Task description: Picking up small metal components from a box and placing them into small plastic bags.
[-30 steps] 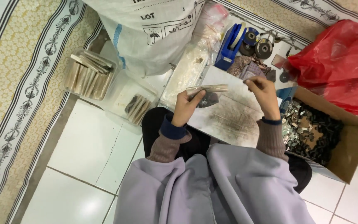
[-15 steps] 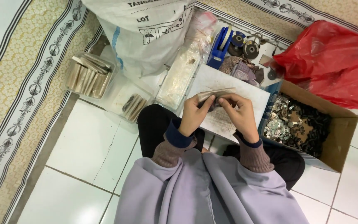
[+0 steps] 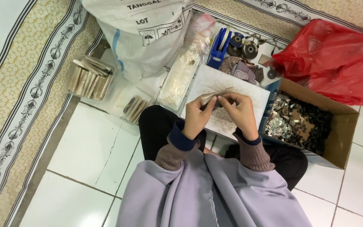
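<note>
Both hands pinch a thin, flat grey strip over a white board.

The left hand (image 3: 198,115) and right hand (image 3: 241,110) meet above the scuffed white board (image 3: 248,90), fingers pressed on a slim, pale strip (image 3: 216,94) that juts left of the thumbs. At the right an open cardboard box (image 3: 341,138) holds shiny, jagged metal scraps; behind it lies a crinkled red plastic bag (image 3: 337,59). A woven white sack (image 3: 143,38) and a clear tray of flat tan bundles (image 3: 90,77) sit on the glossy tile floor.

The person wears a loose lavender-grey top (image 3: 215,193). Brown ribbed cuffs (image 3: 171,153) with navy edging cover both wrists. The trousers (image 3: 158,126) are black.
</note>
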